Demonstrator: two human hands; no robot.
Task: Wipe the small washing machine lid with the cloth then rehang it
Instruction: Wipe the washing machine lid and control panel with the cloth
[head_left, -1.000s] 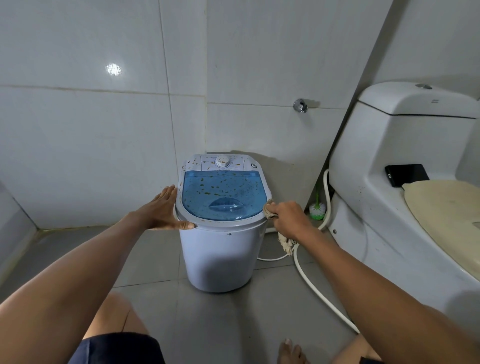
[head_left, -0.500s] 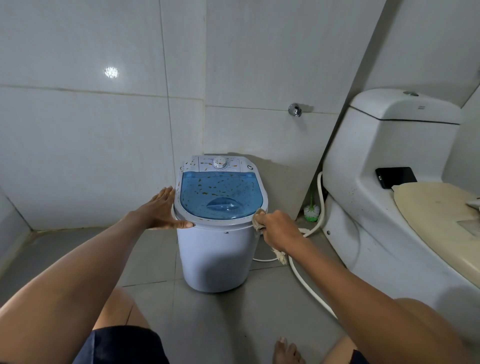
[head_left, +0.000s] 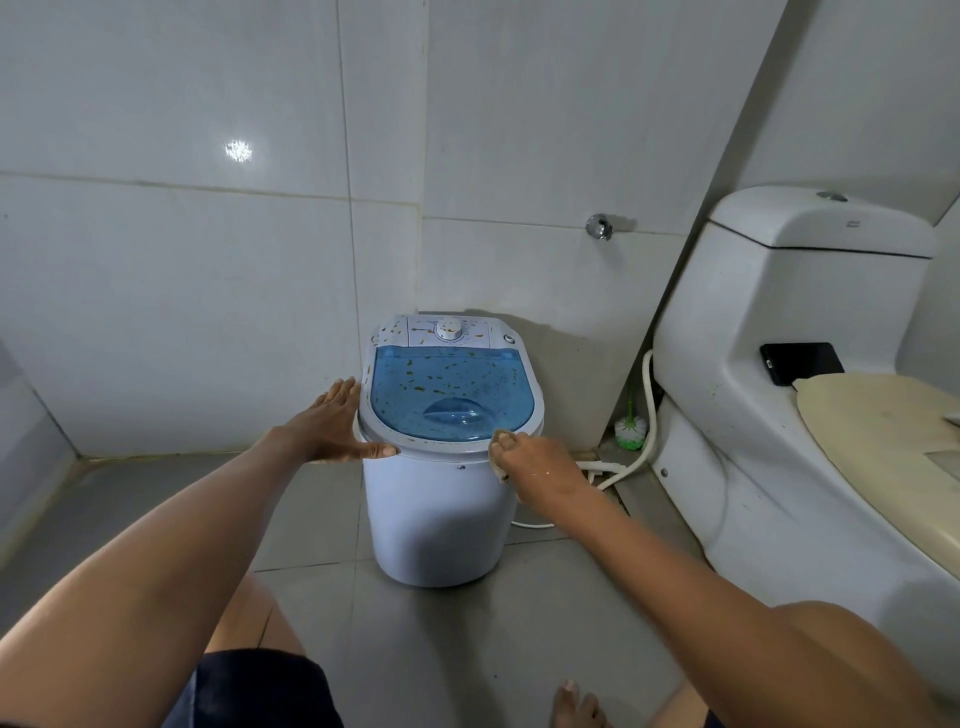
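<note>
While the left hand (head_left: 332, 426) lies flat and open against the left rim of the small white tub-shaped washing machine (head_left: 439, 509), thumb along the front edge and holding nothing, the right hand (head_left: 537, 462) is closed around a bunched beige cloth (head_left: 500, 441) at the front-right corner of the rim. The translucent blue plastic lid (head_left: 449, 389), flecked with brownish spots, lies closed on top of the machine. It extends away and to the left from the right-hand fingers, its long axis running from the front edge back toward the white control dial (head_left: 448, 329). The right hand is the nearer one to the soiled surface (the cloth touches only the rim). The next stroke likely needs to travel up and leftward onto the lid. No hanging point for the cloth can be identified.
</note>
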